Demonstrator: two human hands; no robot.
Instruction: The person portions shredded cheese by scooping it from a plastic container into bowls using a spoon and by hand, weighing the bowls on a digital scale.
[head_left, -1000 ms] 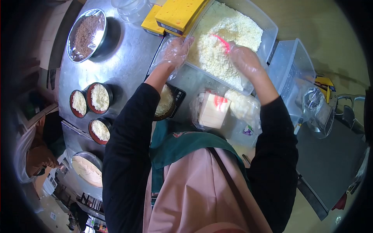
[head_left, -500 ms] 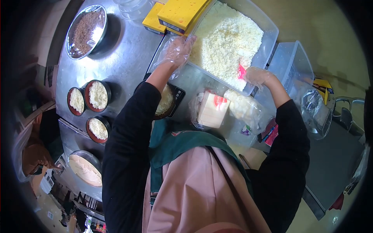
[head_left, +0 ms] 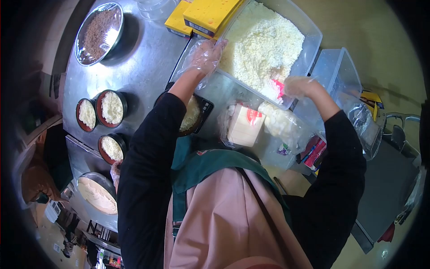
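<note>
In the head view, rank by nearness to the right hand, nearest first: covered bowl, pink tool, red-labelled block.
1. Pink tool, in the right hand.
2. Red-labelled block, lower left of the hand.
3. Covered bowl, far upper left.

Boxes (head_left: pixel 209 17) lie left of the tub (head_left: pixel 312 50), small bowls (head_left: pixel 124 106) farther left on the table (head_left: pixel 150 71).

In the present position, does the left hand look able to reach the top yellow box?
Probably yes. The left hand is close to the top yellow box, and nothing visible seems to block the short way. It would likely have to leave the edge of the clear tub first.
</note>
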